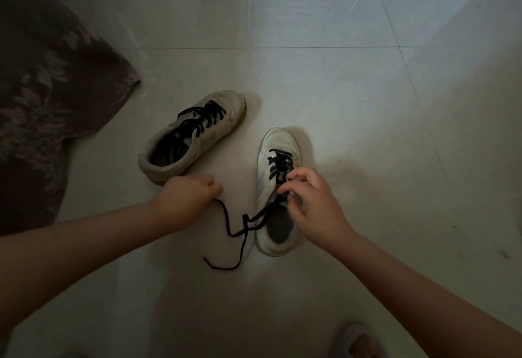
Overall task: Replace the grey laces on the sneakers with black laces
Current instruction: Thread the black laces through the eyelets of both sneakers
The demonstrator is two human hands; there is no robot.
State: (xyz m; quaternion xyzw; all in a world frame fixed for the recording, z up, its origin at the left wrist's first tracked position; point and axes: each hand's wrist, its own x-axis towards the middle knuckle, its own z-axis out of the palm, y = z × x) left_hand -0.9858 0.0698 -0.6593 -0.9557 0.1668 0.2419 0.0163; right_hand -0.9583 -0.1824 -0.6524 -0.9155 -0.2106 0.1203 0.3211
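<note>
Head view: right hand (309, 199) pinching black lace (248, 220) at near sneaker (278, 188) upper eyelets; left hand (187, 194) gripping its other end. Far sneaker (192, 136) fully laced on floor (339, 89). Nearly finished, probably top eyelets left.

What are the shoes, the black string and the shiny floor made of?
The sneakers look like worn pale leather or a fake kind of it: smooth panels, scuffed toes. The black lace looks like woven cloth cord, matte and floppy. The floor looks like glazed tile, with straight joint lines and light streaks.
</note>
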